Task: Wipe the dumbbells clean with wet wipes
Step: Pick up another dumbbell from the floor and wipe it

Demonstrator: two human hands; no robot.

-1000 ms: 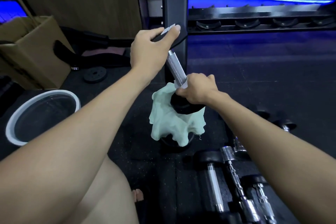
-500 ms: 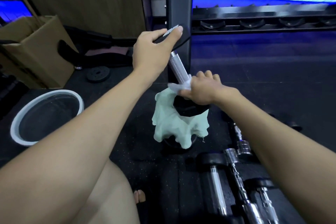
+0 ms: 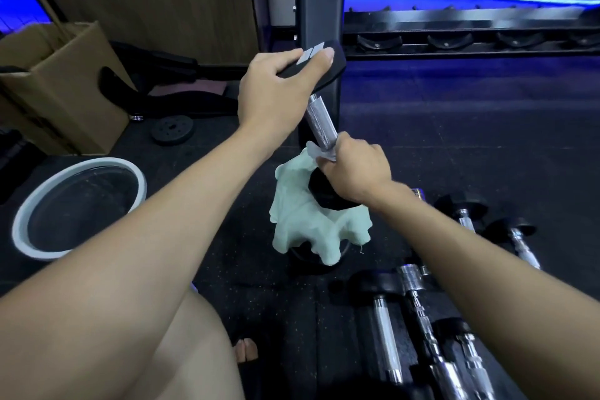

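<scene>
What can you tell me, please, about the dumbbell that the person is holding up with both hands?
The dumbbell stands tilted, its upper end leaning away. It has black end weights and a knurled, metal-looking handle. The left hand grips the top weight, which bears two pale labels. The right hand wraps a white wet wipe round the handle's lower end. The bottom weight rests on a pale green cloth.

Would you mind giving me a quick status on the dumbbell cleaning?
Left hand grips dumbbell's upper head. Right hand pinches wet wipe round handle's lower end. Green cloth under lower head. Nothing obstructing.
</scene>
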